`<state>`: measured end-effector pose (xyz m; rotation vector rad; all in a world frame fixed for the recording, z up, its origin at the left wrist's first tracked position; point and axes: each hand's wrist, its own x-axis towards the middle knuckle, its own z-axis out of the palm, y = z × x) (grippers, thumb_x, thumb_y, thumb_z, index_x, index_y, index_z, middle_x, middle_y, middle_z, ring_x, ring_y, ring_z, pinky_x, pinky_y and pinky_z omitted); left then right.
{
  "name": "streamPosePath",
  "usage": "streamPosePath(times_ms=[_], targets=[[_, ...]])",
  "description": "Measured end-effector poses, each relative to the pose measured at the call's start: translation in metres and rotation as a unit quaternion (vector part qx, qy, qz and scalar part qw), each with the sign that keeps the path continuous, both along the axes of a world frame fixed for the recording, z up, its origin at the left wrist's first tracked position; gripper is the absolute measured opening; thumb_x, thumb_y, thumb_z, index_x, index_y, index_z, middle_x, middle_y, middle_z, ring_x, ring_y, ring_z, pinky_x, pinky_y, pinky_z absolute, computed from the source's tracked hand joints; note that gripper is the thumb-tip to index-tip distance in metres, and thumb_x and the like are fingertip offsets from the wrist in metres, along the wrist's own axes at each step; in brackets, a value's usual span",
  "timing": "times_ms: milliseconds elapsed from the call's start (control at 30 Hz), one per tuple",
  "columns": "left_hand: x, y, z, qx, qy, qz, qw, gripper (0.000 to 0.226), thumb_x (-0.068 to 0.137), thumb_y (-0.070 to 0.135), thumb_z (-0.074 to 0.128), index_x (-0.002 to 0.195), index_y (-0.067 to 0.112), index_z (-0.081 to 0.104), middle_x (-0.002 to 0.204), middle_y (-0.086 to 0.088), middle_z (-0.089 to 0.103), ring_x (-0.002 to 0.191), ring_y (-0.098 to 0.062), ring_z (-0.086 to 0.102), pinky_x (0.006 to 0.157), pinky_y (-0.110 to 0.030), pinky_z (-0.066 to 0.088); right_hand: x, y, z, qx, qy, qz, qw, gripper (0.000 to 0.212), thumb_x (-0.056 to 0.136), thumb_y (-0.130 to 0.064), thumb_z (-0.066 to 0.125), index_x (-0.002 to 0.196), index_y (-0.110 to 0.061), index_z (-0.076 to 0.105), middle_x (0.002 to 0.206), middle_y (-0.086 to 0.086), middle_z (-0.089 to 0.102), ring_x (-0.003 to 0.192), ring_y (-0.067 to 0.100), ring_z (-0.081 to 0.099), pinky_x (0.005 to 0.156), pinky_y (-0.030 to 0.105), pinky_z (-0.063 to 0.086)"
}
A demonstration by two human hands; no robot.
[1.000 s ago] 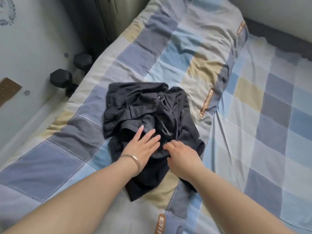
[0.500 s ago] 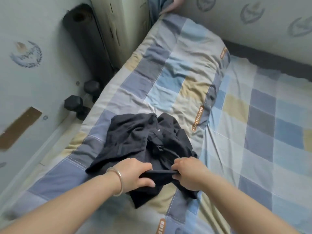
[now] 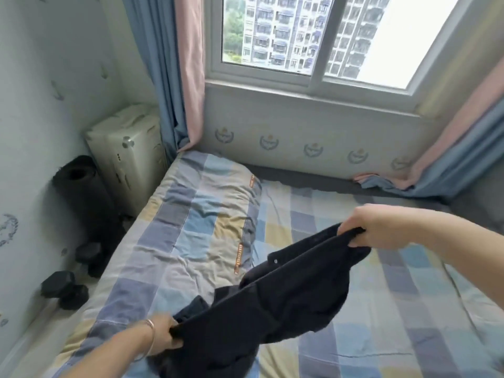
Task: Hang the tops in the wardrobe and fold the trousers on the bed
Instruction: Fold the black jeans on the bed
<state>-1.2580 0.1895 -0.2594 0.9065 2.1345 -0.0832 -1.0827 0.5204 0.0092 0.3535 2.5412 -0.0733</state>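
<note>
Black, soft trousers (image 3: pixel 286 304) sagging limply above the bed (image 3: pixel 354 336); left hand (image 3: pixel 163 336) and right hand (image 3: pixel 368 230) clamping the waistband ends; seeming light, best gripped there.

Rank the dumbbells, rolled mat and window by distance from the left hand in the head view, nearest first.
From the left hand:
1. Dumbbells, on the floor left of the bed.
2. Rolled mat, upright against the left wall, further back.
3. Window, on the far wall beyond the bed.

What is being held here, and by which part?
Both hands grip the dark garment by one edge: the left hand at its near end, the right hand at its far end.
</note>
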Motion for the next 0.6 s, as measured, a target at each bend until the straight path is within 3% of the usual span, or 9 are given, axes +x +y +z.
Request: streamPosePath(times_ms=[67, 133, 233, 300, 433, 533, 600], targets=[[-0.002, 0.027, 0.046, 0.017, 0.047, -0.02, 0.999, 0.031, 0.084, 0.045, 0.057, 0.099, 0.02, 0.067, 0.085, 0.007, 0.059, 0.087, -0.016, 0.061, 0.067, -0.02, 0.04, 0.039, 0.037, 0.018, 0.102, -0.033, -0.014, 0.994, 0.021, 0.087, -0.024, 0.052, 0.069, -0.035, 0.052, 0.079, -0.01, 0.061, 0.084, 0.017, 0.057, 0.081, 0.03, 0.048], [-0.004, 0.059, 0.102, 0.046, 0.13, -0.063, 0.988, 0.03, 0.087, 0.049, 0.051, 0.101, 0.027, 0.066, 0.095, 0.006, 0.064, 0.089, -0.015, 0.06, 0.076, -0.024, 0.044, 0.077, 0.072, 0.029, 0.175, -0.034, -0.033, 0.983, 0.011, 0.088, -0.029, 0.05, 0.088, -0.031, 0.06, 0.097, -0.009, 0.065, 0.095, 0.018, 0.058, 0.091, 0.034, 0.045], [-0.001, 0.105, 0.192, 0.118, 0.251, -0.095, 0.956, 0.039, 0.083, 0.065, 0.048, 0.097, 0.032, 0.063, 0.098, 0.008, 0.066, 0.089, -0.013, 0.06, 0.069, -0.025, 0.042, 0.131, 0.12, 0.049, 0.239, -0.008, -0.058, 0.969, 0.025, 0.093, -0.032, 0.045, 0.113, -0.033, 0.059, 0.118, -0.01, 0.062, 0.112, 0.013, 0.054, 0.104, 0.031, 0.034], [0.01, 0.129, 0.249, 0.171, 0.315, -0.099, 0.928, 0.039, 0.081, 0.068, 0.049, 0.095, 0.035, 0.064, 0.098, 0.008, 0.066, 0.089, -0.014, 0.06, 0.066, -0.025, 0.036, 0.161, 0.149, 0.067, 0.259, 0.029, -0.085, 0.962, 0.026, 0.096, -0.032, 0.042, 0.117, -0.034, 0.056, 0.124, -0.012, 0.059, 0.118, 0.009, 0.051, 0.109, 0.028, 0.026], [0.04, 0.168, 0.344, 0.282, 0.391, -0.082, 0.872, 0.029, 0.086, 0.054, 0.053, 0.098, 0.031, 0.066, 0.098, 0.003, 0.069, 0.09, -0.019, 0.061, 0.073, -0.025, 0.042, 0.206, 0.195, 0.113, 0.296, 0.126, -0.1, 0.941, 0.029, 0.095, -0.05, 0.038, 0.113, -0.037, 0.057, 0.109, -0.01, 0.057, 0.116, 0.013, 0.046, 0.105, 0.026, 0.027], [0.054, 0.181, 0.399, 0.334, 0.428, -0.084, 0.836, 0.026, 0.089, 0.044, 0.054, 0.104, 0.027, 0.067, 0.099, -0.002, 0.069, 0.092, -0.026, 0.061, 0.083, -0.032, 0.046, 0.231, 0.211, 0.16, 0.363, 0.179, -0.093, 0.909, 0.063, 0.077, -0.079, 0.019, 0.108, -0.042, 0.06, 0.083, -0.013, 0.04, 0.099, 0.014, 0.044, 0.096, 0.027, 0.03], [0.057, 0.182, 0.432, 0.363, 0.453, -0.091, 0.809, 0.023, 0.09, 0.036, 0.056, 0.104, 0.022, 0.068, 0.096, -0.006, 0.07, 0.088, -0.029, 0.061, 0.082, -0.036, 0.047, 0.241, 0.213, 0.19, 0.372, 0.231, -0.072, 0.896, 0.086, 0.061, -0.09, 0.006, 0.101, -0.043, 0.065, 0.075, -0.015, 0.045, 0.083, 0.009, 0.041, 0.087, 0.026, 0.033]])
